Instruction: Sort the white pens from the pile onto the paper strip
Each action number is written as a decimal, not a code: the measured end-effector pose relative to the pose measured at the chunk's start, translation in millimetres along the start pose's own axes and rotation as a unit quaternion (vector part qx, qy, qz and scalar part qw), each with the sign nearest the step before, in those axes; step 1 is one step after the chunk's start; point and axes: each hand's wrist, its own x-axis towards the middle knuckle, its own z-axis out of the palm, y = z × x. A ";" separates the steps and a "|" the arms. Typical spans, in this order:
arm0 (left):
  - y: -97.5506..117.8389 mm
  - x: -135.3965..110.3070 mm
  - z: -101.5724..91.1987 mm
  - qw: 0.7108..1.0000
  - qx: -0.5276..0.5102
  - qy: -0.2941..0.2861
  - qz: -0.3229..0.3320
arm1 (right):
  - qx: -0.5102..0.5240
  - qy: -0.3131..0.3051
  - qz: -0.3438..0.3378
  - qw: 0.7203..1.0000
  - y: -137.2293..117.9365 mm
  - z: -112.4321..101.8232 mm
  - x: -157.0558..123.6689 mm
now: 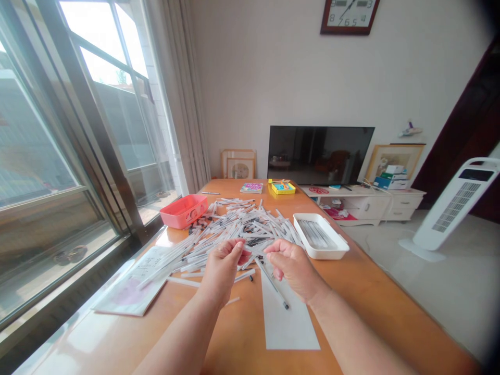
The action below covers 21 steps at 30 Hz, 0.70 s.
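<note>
A big heap of white pens (234, 229) covers the middle of the orange table (371, 297). My left hand (222, 265) hovers over the near edge of the heap, fingers pinched on a small pen part that is too small to name. My right hand (291, 268) is closed on one white pen (273, 286), which slants down toward a white sheet of paper (287, 317) lying in front of me. The two hands are close together, fingertips almost meeting.
A pink tray (183, 210) stands at the left of the heap and a white tray (320, 237) holding pens at the right. A booklet (135, 284) lies near the window side. Small boxes (282, 187) sit at the far end. A TV (320, 154) and fan (455, 208) stand beyond.
</note>
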 end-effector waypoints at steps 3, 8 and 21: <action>-0.8 1.3 -0.2 1.000 -0.008 0.001 -0.005 | 0.005 0.001 -0.006 1.000 1.2 1.2 0.5; -1.2 2.4 1.8 0.997 -0.069 0.023 -0.014 | -0.006 -0.014 -0.021 1.000 0.8 6.8 -2.0; 5.9 -7.6 8.8 0.999 -0.005 0.037 0.020 | -0.010 -0.011 -0.024 1.000 -3.5 5.1 -4.0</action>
